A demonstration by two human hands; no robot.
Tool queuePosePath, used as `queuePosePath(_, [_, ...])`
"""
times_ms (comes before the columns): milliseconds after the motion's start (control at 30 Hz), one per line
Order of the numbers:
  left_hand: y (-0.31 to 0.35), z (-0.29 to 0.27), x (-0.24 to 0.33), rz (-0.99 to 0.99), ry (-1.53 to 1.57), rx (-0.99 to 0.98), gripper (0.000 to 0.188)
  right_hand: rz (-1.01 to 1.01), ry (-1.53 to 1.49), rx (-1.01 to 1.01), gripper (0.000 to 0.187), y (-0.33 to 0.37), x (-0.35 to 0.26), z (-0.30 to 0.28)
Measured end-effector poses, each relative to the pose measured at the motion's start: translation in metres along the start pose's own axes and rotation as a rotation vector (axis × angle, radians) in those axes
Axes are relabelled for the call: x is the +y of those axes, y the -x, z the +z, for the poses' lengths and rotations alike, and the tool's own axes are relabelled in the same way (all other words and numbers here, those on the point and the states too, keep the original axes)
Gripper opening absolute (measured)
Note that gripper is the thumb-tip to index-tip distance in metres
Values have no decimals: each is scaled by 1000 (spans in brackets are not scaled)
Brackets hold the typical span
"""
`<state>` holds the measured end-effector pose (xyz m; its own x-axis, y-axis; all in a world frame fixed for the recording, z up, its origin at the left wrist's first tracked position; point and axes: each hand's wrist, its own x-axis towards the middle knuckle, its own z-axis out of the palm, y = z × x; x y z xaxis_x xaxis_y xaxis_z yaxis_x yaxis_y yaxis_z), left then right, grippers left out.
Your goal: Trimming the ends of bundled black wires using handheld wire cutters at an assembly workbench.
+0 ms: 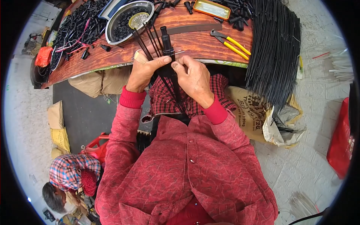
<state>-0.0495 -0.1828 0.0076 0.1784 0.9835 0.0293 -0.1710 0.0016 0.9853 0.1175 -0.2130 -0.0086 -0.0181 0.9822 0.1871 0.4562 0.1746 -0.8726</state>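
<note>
Over the table's near edge, my left hand (144,71) is closed round several thin black rods (170,89) that slant up past its fingers. The same hand grips a stepped black tubular part (166,39), standing nearly upright with the thumb against its lower end. Pale tape or a bandage wraps one left finger. My right hand (194,78) is closed, its thumb and forefinger pinched against the lower side of that part. Thin metal pins (177,51) stick out just above the right fingers. What lies between those fingertips is hidden.
On the wooden table (202,47) are a metal bowl (108,33) of small black parts, yellow-handled pliers (233,45), a flat grey strip (193,29) and a tin (212,9). Black rods (275,52) drape over its right edge, above a sack (243,116). Another person (71,172) sits lower left.
</note>
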Motion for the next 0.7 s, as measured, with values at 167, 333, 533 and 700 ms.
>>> queuePosePath(167, [2,0,3,-14,-40,-46,39,84,19,-29,21,-2,-3,-4])
queuePosePath(333, [2,6,0,-7,-88,-10,39,106,-84,-25,16,-5,-2,1])
queuePosePath(533, [3,-1,-2,-19,-40,-31,38,8,-66,59,15,4,-5,0])
queuePosePath(700, [6,-7,-4,-21,105,-66,39,-60,-68,74,12,11,-9,-2])
